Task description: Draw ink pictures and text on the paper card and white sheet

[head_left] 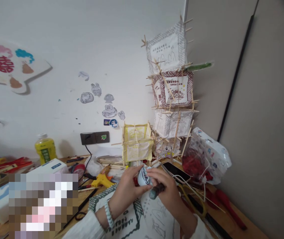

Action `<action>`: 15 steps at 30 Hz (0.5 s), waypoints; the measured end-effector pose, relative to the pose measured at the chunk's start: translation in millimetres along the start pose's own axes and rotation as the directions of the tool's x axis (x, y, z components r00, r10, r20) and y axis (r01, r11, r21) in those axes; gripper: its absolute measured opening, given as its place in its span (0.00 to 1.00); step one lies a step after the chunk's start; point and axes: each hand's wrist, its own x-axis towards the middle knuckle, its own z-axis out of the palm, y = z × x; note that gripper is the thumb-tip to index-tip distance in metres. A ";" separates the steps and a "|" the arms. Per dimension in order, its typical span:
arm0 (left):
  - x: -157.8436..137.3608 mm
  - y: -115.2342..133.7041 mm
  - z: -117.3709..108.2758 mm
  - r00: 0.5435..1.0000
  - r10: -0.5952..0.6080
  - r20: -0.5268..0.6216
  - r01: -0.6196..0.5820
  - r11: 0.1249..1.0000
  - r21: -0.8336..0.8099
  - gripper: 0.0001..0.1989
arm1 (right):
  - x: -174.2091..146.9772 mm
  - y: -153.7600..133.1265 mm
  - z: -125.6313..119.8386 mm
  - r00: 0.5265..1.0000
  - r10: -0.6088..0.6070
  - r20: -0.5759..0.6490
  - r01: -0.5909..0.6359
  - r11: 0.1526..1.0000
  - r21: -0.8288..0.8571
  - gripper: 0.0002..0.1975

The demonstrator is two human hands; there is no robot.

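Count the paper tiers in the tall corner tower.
4: a grey-bordered top tier, a maroon-bordered tier beneath, a lower grey-bordered tier, then a colourful bottom tier. More could be hidden behind.

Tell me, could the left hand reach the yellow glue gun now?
Probably: the yellow glue gun lies near the left hand, with nothing visible between them. But that hand holds a small pale blue object, so it would likely need freeing first.

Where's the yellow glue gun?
Head view, left of centre: yellow glue gun on the desk, just left of the left hand, in front of the wooden sticks.
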 end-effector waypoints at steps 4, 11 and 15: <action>0.4 -0.6 -0.4 0.999 -0.009 -0.034 0.009 1.000 -0.013 0.30 | -0.6 2.2 2.0 0.983 0.106 -0.151 -0.108 0.994 -0.009 0.14; 0.6 4.8 4.1 0.997 0.028 -0.078 -0.030 0.999 -0.026 0.33 | 0.3 15.6 8.3 0.840 0.541 -0.041 -0.519 0.823 0.229 0.16; 1.8 6.9 9.8 0.997 0.026 -0.078 -0.027 1.000 -0.015 0.33 | -3.1 17.8 11.3 0.781 0.606 -0.150 -0.559 0.786 0.263 0.15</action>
